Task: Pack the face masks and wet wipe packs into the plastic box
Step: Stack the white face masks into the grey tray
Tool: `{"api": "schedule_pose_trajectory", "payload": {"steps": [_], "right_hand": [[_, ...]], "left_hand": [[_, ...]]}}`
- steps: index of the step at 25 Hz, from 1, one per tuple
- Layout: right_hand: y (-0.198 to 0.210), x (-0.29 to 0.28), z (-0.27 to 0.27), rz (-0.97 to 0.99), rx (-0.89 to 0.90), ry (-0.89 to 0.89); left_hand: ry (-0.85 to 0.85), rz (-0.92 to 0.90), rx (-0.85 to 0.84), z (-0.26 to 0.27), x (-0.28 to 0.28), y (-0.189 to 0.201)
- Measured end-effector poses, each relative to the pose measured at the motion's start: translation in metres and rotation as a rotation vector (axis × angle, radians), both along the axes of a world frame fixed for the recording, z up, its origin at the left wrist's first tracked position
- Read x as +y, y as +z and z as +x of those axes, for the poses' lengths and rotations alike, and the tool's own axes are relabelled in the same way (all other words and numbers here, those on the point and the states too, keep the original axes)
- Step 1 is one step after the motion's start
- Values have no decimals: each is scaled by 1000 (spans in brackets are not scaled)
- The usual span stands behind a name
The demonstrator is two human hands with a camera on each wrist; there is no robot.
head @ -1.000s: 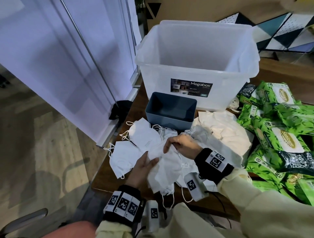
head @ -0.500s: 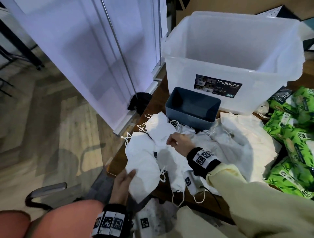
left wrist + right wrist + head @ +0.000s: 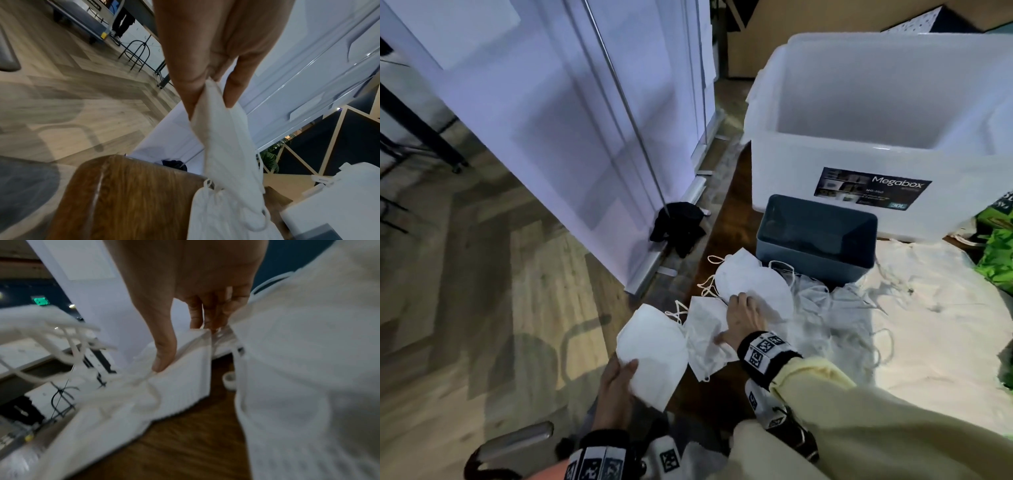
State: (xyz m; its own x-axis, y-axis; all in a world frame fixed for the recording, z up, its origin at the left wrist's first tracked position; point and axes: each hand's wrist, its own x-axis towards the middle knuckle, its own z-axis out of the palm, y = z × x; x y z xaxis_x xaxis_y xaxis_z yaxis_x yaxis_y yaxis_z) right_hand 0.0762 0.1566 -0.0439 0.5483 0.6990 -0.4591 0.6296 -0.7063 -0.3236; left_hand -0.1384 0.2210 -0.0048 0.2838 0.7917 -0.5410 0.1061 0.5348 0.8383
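At the table's near-left corner I have my left hand [image 3: 616, 390] pinching one mask [image 3: 652, 356] by its lower edge, thumb on top and fingers beneath, the wrist view showing the fabric nipped between them and hanging free. My right hand [image 3: 743, 320] lies on the pile just at 1 o'clock from it, fingers curled and nipping the edge of a second mask [image 3: 705, 330], thumb pressed into its fold; a third mask [image 3: 753, 284] sits beyond at 12 o'clock, touching the hand. The box [image 3: 767, 154] stands at 1 o'clock, well apart, open-topped and empty as far as I can see, with a small grey bin [image 3: 815, 263] directly in front of it. Green wipe packs [image 3: 996, 260] peek in at 3 o'clock, untouched. My judgement is that I am gathering masks into a stack before carrying them over. To do it well I should lift the right-hand mask straight up so its ear loops [image 3: 818, 294] clear the tangle of cords behind, then lay it flat on the left-hand one with edges matched. Pulling sideways would likely drag neighbours off the edge. I should keep the stack pinched firmly near the fold, since these are limp and slippery, and carry over the bin, not through it.
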Motion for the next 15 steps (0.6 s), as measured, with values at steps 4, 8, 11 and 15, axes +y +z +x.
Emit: {"api": "schedule_pose_trajectory", "payload": {"steps": [4, 8, 11, 15], "right_hand": [[3, -10, 14, 60, 137, -151], [27, -50, 45, 317, 319, -301], [65, -95, 70, 624, 273, -373], [125, -119, 77, 761, 635, -245]], "left_hand": [[-108, -46, -58, 9, 19, -2], [-115, -41, -18, 20, 18, -6], [-115, 13, -11, 28, 14, -7], [-255, 112, 0, 51, 1, 11]]}}
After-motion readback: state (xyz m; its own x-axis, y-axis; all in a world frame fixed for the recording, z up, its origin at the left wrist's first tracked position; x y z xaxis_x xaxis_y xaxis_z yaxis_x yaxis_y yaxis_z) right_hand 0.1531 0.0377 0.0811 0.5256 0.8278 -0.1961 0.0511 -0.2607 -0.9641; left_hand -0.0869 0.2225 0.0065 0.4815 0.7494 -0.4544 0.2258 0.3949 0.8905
